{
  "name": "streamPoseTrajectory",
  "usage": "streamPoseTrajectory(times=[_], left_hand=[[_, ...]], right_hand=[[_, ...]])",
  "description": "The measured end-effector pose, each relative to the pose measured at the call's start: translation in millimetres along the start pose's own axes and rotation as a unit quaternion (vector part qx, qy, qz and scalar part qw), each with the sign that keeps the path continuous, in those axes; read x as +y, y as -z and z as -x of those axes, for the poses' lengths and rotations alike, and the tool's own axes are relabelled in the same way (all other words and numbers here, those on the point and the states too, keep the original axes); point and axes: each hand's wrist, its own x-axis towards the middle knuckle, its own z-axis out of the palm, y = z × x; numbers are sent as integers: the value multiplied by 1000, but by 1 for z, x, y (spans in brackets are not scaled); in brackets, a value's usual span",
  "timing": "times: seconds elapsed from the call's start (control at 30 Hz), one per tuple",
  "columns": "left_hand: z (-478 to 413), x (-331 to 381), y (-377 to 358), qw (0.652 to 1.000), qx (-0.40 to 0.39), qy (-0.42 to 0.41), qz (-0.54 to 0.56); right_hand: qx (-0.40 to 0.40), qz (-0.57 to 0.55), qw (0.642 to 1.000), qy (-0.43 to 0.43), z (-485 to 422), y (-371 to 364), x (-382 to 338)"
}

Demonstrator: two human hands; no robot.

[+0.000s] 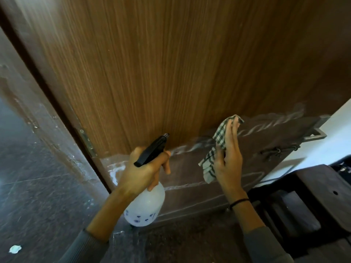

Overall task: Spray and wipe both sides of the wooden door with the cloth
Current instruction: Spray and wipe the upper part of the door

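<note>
dim indoor light | glare upper left of door [152, 63] | edges bowed | soft focus

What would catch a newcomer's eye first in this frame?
The wooden door fills the view, with white smears across its darker lower part. In front of it, the left hand grips a spray bottle aimed at the door, while the right hand holds a checked cloth up to the smears.

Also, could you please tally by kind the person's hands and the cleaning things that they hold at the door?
Hands: 2 (left hand, right hand)
Spray bottle: 1, in the left hand
Checked cloth: 1, in the right hand
Total: 4
</note>
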Motion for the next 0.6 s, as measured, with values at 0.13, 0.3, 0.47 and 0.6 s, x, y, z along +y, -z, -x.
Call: streamPoseTrajectory(times=[0.13, 0.3, 0.47, 0.6], left_hand=[[-9, 14, -38, 1000, -20, 1, -10], [-21, 7, -70, 989, 117, 84, -32], [-13, 22, -62, 990, 116, 79, -2], [-2, 30, -58, 994, 96, 22, -55]], right_hand=[[11, -18, 999, -48, 15, 22, 2], [40, -33, 997, -64, 12, 37, -1], [13, -48, 999, 10, -2, 7, -16], [-86, -39, 989, 111, -7, -47, -31]])
